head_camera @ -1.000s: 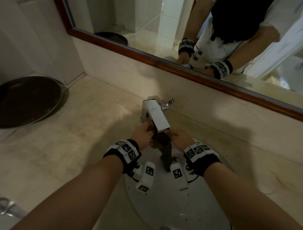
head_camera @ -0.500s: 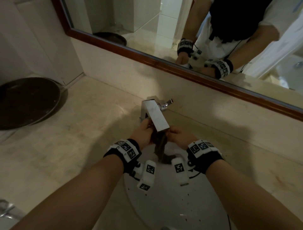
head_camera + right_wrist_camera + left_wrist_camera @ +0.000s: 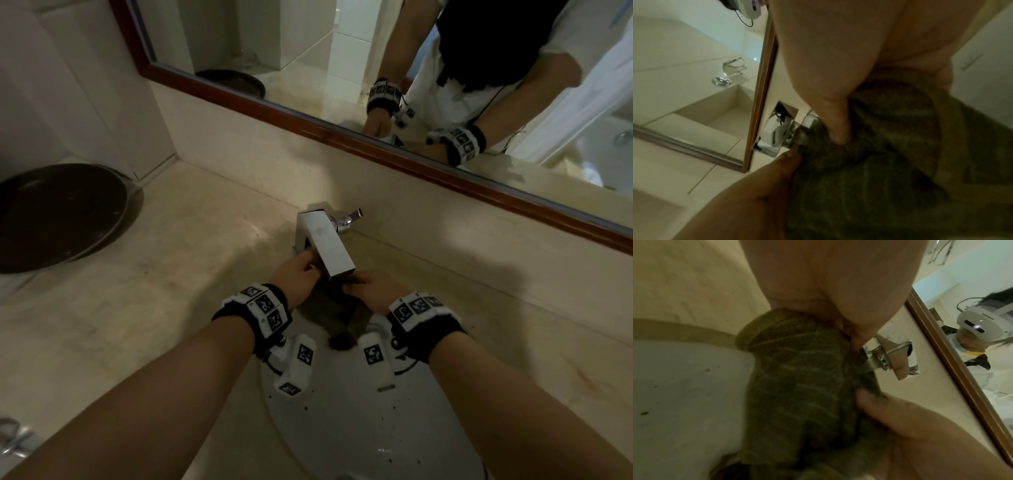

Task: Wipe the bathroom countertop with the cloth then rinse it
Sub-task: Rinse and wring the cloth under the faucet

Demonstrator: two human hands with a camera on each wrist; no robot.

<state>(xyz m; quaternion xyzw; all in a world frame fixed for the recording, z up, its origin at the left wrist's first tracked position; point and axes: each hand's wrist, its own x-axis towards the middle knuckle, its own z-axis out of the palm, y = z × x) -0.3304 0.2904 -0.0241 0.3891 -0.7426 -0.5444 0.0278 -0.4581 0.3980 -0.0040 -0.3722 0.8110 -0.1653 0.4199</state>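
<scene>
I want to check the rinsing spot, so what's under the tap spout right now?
Under the tap spout, both hands, the left hand and right hand, grip a dark cloth hanging over the white sink. The spout covers its outlet; running water can't be made out.

Dark olive-brown cloth (image 3: 329, 308) with paler stripes; beige marbled surface (image 3: 171, 291); white basin (image 3: 342, 428); chrome tap (image 3: 325, 240); black pan (image 3: 58, 216).
</scene>
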